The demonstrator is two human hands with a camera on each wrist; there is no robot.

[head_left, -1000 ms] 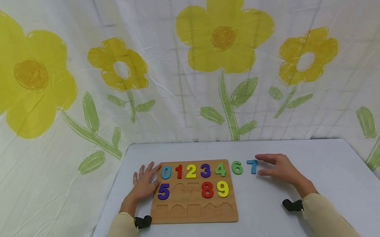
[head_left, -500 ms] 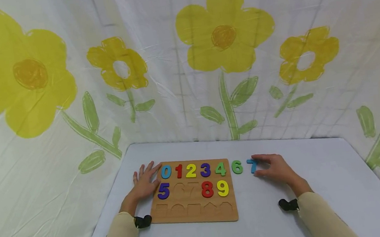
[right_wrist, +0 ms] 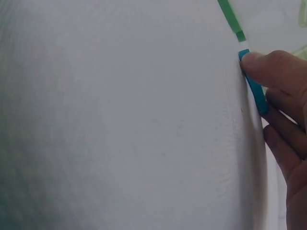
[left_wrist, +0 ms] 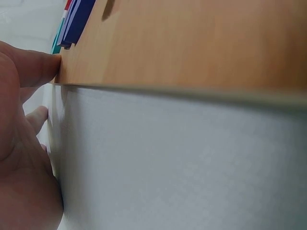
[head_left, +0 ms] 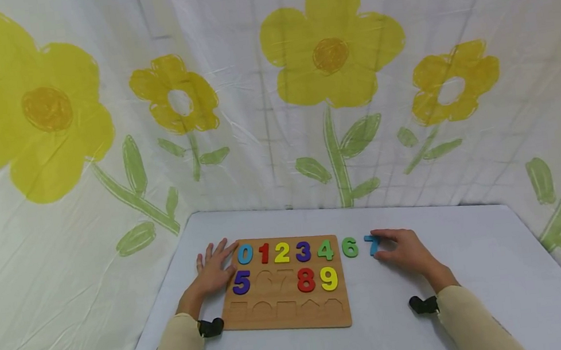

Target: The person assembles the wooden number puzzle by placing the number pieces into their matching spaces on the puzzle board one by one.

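A wooden number puzzle board (head_left: 297,321) lies flat on the table. My left hand (head_left: 212,273) rests at its left edge with fingers spread, and the thumb (left_wrist: 41,69) touches the board's edge in the left wrist view. To the right of the board, my right hand (head_left: 407,250) pinches the blue number 7 (head_left: 373,244) between thumb and fingers, with the piece at table level. In the right wrist view the thumb lies over the blue 7 (right_wrist: 255,91). The green number 6 (head_left: 350,247) lies between the board and the 7.
Seated in the board are 0 to 4 along the top row, with the purple 5 (head_left: 241,283), red 8 (head_left: 306,280) and yellow 9 (head_left: 329,279) below. Bare recesses (head_left: 275,281) show between 5 and 8. Behind the white table (head_left: 483,267) hangs a flowered curtain (head_left: 258,160).
My right hand has moved a little left, and its thumb and fingers have come onto the blue 7. The left hand and the board have stayed in place.
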